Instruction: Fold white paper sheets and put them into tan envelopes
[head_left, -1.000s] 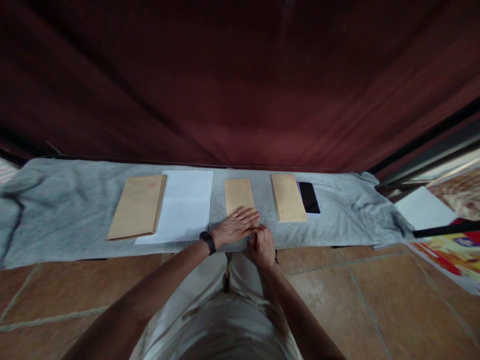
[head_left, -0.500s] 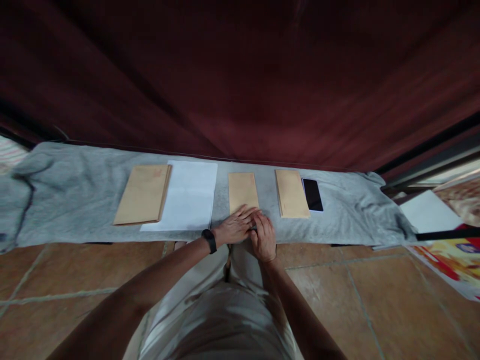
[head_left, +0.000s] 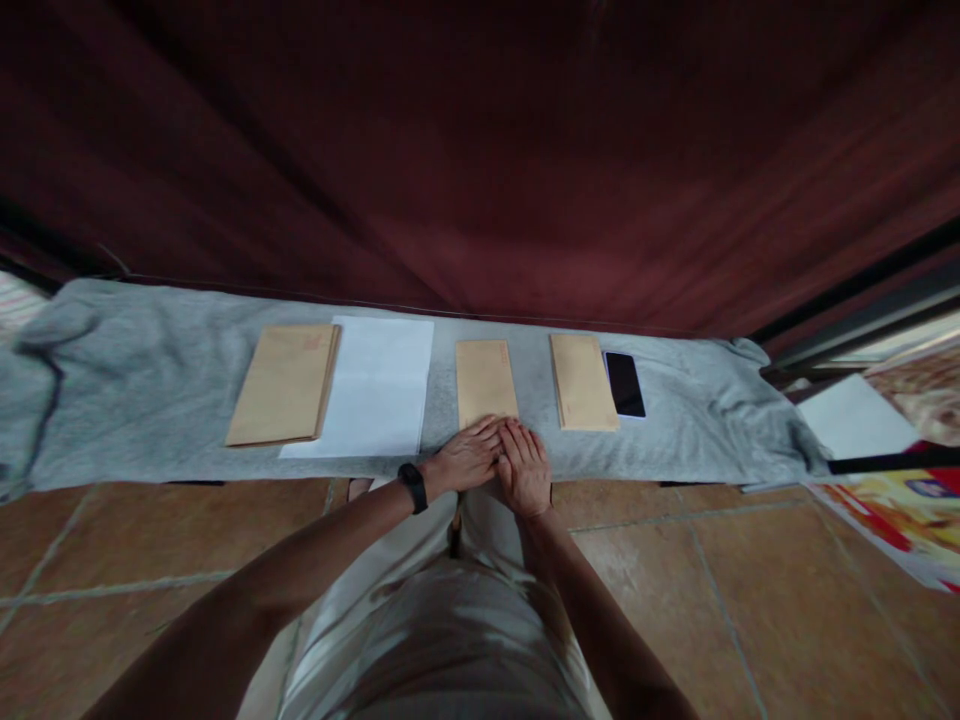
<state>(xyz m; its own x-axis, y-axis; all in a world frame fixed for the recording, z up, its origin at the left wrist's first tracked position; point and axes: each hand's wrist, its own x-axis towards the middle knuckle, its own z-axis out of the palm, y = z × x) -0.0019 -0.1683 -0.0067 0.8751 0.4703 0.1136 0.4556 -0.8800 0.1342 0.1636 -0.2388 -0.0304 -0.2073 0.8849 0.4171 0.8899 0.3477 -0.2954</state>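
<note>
Two hands (head_left: 466,458) (head_left: 526,474), fingers (head_left: 517,437) flat tog. at mid env. (head_left: 485,378) (grey cloth (head_left: 690,405) under); red drape (head_left: 480,200) ahead, tiled flr (head_left: 637,590).

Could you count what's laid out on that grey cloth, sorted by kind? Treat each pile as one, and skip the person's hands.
Brown envelopes, single or piled: 3 (left pile, middle envelope, right pile)
White paper: 1 (sheet or pile, I can't tell)
Phone: 1
Total: 5

Nothing legible; the red print (head_left: 505,355) on the brown envelopes (head_left: 482,382) is too small.
</note>
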